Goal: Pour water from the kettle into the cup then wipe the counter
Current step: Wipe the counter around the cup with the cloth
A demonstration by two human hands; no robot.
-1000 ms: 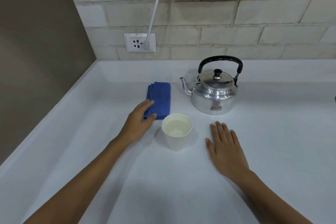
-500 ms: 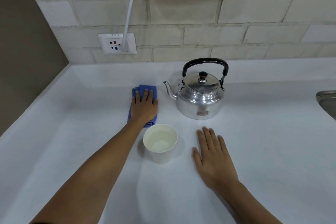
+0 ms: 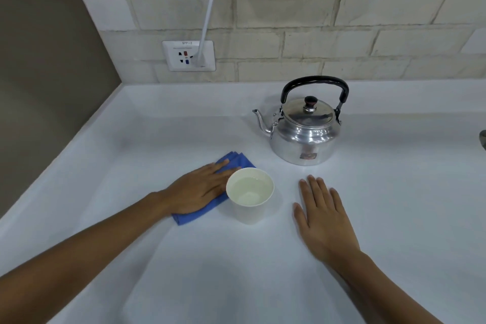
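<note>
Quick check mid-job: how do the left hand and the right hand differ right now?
The left hand lies flat on the blue cloth, pressing it to the counter; the right hand rests on bare counter with nothing under it. The left hand sits left of the cup, fingers angled toward it; the right sits on the cup's other side, fingers pointing toward the kettle. Both are open, palm down.

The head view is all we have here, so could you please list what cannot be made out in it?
- Blue cloth: mostly covered by the left hand and the cup.
- Kettle: lid shut, so any water inside is hidden; its label is too small to read.
- Metal object: cut off by the right edge.
- Fixture above the cord: cut off by the top edge.
</note>
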